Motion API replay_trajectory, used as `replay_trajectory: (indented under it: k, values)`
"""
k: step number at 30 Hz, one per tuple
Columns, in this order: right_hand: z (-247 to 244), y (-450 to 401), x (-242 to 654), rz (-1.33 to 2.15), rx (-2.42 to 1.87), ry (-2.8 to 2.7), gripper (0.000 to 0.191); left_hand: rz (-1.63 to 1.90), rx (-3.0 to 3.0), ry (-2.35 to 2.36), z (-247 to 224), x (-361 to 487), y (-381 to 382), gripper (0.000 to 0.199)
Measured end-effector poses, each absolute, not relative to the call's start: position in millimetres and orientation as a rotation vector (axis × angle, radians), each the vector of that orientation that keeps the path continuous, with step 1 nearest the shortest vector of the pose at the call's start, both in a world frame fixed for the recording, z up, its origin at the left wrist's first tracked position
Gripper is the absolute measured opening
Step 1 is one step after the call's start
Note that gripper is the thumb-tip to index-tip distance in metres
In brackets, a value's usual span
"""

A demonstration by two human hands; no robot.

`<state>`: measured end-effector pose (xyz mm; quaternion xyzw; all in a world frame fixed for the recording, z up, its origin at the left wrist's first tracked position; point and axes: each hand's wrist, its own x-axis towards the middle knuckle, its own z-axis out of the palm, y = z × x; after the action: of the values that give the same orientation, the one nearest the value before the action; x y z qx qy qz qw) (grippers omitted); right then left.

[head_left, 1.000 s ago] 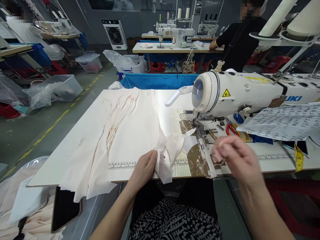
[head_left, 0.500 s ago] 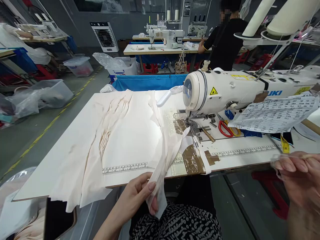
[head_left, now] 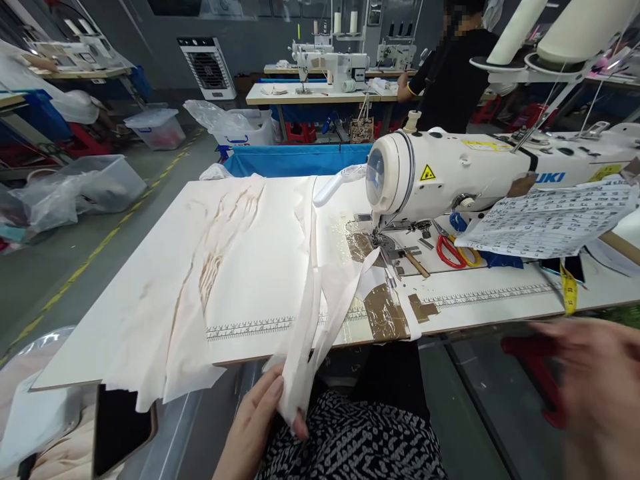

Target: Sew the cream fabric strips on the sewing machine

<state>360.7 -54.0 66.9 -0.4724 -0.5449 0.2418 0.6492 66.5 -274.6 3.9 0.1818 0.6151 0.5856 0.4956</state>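
My left hand (head_left: pixel 260 413) is closed on the lower end of a pale pink fabric piece (head_left: pixel 300 320) at the table's front edge. The cloth runs up over the tabletop, and one strip of it reaches toward the needle area of a white sewing machine (head_left: pixel 430 173). Off the table's front at the far right, my right hand (head_left: pixel 600 387) is smeared by motion; its fingers and anything in them cannot be made out. More pale pink fabric pieces (head_left: pixel 185 307) lie spread on the left part of the table, hanging over its front edge.
Red-handled scissors (head_left: pixel 450 253) and a wooden-handled tool (head_left: pixel 417 265) lie beside the machine. A printed paper sheet (head_left: pixel 555 220) hangs in front of its arm. A yellow tape measure (head_left: pixel 569 290) dangles over the right edge. One person (head_left: pixel 455 73) sits beyond the machine.
My left hand has moved left and slightly down, drawing the fabric end with it. My right hand, which pinched a thin clear strip, has moved a little and is now blurred.
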Motion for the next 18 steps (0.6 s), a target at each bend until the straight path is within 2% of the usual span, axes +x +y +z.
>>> replay_trajectory:
  k: [1,3,6,9,13,15,18]
  values:
    - [63.6,-62.0,338.2,0.642,-1.008,-1.467,0.005,1.384,0.459,1.542,7.3,69.1,-273.2,0.053]
    - [58.5,-75.4,287.2,0.960,-0.783,-1.906,0.013,1.311,0.506,1.626,14.3,73.4,-270.4,0.055]
    - [51.8,-84.3,214.3,1.176,-0.556,-2.186,0.016,1.315,0.583,1.719,19.9,76.4,-270.0,0.050]
    - [44.3,-82.8,170.7,1.226,-0.546,-2.375,0.010,1.423,0.632,1.797,15.7,74.3,-275.7,0.042]
    - [41.0,-76.1,164.0,1.249,-0.510,-2.433,0.006,1.662,0.399,1.671,1.2,64.0,-286.0,0.043]
    - [44.6,-69.6,174.1,1.279,-0.517,-2.390,0.013,1.801,0.133,1.555,-4.6,58.2,-289.1,0.046]
    - [53.6,-51.3,197.5,1.302,-0.590,-2.270,0.020,1.920,-0.295,1.410,-8.0,52.5,-289.0,0.037]
